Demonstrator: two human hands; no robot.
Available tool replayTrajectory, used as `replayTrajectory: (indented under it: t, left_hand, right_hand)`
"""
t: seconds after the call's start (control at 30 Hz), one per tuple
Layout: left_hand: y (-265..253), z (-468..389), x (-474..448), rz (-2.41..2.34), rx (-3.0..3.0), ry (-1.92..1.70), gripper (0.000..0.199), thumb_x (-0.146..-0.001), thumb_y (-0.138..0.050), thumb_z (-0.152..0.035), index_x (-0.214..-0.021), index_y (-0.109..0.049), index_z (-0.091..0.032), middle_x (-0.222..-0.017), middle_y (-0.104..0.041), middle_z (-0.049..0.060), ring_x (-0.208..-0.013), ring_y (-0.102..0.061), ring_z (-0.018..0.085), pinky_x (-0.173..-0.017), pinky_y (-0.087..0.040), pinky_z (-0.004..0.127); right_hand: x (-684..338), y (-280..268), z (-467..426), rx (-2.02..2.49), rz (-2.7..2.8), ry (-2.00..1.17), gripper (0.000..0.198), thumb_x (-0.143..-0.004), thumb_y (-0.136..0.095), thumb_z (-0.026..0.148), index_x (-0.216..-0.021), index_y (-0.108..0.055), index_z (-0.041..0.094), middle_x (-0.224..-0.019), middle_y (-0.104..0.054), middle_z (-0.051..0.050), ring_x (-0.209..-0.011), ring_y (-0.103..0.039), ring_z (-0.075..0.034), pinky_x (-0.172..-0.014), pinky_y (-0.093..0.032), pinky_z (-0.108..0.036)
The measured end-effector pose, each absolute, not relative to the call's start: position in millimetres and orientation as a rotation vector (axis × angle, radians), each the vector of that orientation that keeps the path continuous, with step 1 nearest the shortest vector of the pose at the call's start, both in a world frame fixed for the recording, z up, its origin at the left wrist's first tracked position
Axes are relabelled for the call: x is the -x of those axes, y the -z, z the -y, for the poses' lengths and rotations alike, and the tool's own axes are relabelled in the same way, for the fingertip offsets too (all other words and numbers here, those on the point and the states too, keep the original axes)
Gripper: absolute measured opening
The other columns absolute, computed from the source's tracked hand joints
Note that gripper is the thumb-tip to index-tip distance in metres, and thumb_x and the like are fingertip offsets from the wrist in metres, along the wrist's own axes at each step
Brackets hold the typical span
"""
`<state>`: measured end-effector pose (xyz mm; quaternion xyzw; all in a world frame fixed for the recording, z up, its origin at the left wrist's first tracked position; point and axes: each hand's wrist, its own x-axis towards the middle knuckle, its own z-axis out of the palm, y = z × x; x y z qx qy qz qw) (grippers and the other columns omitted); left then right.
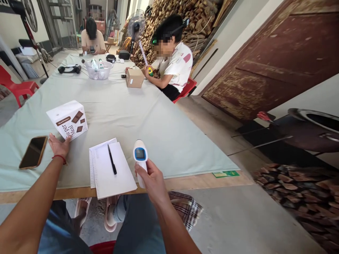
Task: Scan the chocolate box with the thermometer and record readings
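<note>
My right hand [152, 176] is wrapped round the grip of a white infrared thermometer [140, 154] with a blue-framed screen, held over the table's near edge. On the left, my left hand [59, 145] has its fingers apart and touches the lower edge of a white cardboard box [70, 120] printed with brown chocolate pieces and the word "Meal". Beside that hand lies a smartphone [33, 152] with a dark screen. Between my hands is a stack of white paper [116, 176], and a black pen [112, 160] rests on it.
A pale green cloth [180, 148] covers the long table. Further back are a brown carton [135, 78] and a clear plastic basin [98, 71] with bottles. One person [177, 60] sits at the right side, another [92, 38] at the far end. Stacked firewood [291, 190] lies right.
</note>
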<state>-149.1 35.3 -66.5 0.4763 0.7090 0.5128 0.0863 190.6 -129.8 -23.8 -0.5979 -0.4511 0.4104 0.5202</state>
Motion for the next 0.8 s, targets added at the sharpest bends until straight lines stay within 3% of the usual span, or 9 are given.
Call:
replayTrajectory:
  t: [0.07,0.17,0.27,0.43,0.53,0.67,0.8]
  left_hand:
    - [72.2,-22.3,138.1,-2.236,-1.319,-1.574,0.06,-0.065,-0.078,-0.032,-0.111,-0.044,-0.015,-0.114,-0.046,0.012,-0.111,-0.05,0.028,-0.103,-0.041,0.049]
    - [81.1,2.1,118.5,-2.022,-1.555,-1.452,0.031,-0.074,-0.064,-0.026,-0.101,-0.05,-0.018,-0.098,-0.052,0.006,-0.091,-0.056,0.021,-0.089,-0.05,0.041]
    - [85.2,23.5,105.6,-1.721,-1.948,-1.244,0.02,-0.079,-0.058,-0.028,-0.097,-0.057,-0.02,-0.097,-0.057,0.005,-0.094,-0.058,0.021,-0.09,-0.05,0.04]
    - [81.2,40.3,98.1,-1.565,-2.238,-1.019,0.029,-0.082,-0.062,-0.035,-0.107,-0.061,-0.022,-0.115,-0.057,0.009,-0.11,-0.055,0.024,-0.1,-0.045,0.043]
    - [80.0,42.0,95.6,-1.557,-2.313,-0.942,0.037,-0.08,-0.065,-0.038,-0.113,-0.06,-0.021,-0.12,-0.054,0.01,-0.116,-0.052,0.026,-0.102,-0.043,0.045]
    - [81.2,42.9,92.7,-1.577,-2.392,-0.827,0.042,-0.081,-0.065,-0.041,-0.117,-0.058,-0.022,-0.126,-0.051,0.012,-0.118,-0.051,0.028,-0.101,-0.042,0.047]
    - [81.7,45.6,89.8,-1.579,-2.447,-0.769,0.049,-0.079,-0.066,-0.043,-0.121,-0.055,-0.02,-0.128,-0.05,0.013,-0.121,-0.049,0.03,-0.103,-0.04,0.048]
  right_hand:
    - [-197.2,36.1,119.6,1.564,1.213,-0.815,0.053,-0.079,-0.059,0.052,-0.12,-0.059,0.018,-0.103,-0.067,-0.01,-0.093,-0.062,-0.026,-0.073,-0.048,-0.034]
    - [-202.4,51.3,98.6,1.872,1.505,-0.541,0.047,-0.083,-0.058,0.04,-0.126,-0.056,0.021,-0.109,-0.064,-0.01,-0.104,-0.06,-0.027,-0.08,-0.047,-0.034]
    - [-202.0,58.9,79.1,2.096,1.787,-0.369,0.043,-0.087,-0.056,0.032,-0.129,-0.054,0.018,-0.111,-0.063,-0.013,-0.105,-0.059,-0.028,-0.082,-0.045,-0.035]
    - [-206.7,61.9,69.7,2.183,1.913,-0.115,0.045,-0.087,-0.058,0.032,-0.127,-0.054,0.013,-0.116,-0.061,-0.019,-0.107,-0.057,-0.032,-0.085,-0.042,-0.04]
    - [-201.7,57.7,73.6,1.986,1.851,-0.01,0.04,-0.086,-0.059,0.032,-0.122,-0.056,0.016,-0.117,-0.061,-0.018,-0.106,-0.056,-0.031,-0.085,-0.043,-0.04]
    - [-160.4,44.4,72.5,1.813,2.003,-0.325,0.019,-0.092,-0.052,0.03,-0.105,-0.062,0.02,-0.095,-0.068,-0.009,-0.086,-0.064,-0.022,-0.077,-0.047,-0.032]
    - [-119.6,36.3,60.9,2.105,2.105,-0.428,0.021,-0.091,-0.054,0.027,-0.108,-0.061,0.015,-0.096,-0.071,-0.012,-0.088,-0.067,-0.025,-0.07,-0.046,-0.031]
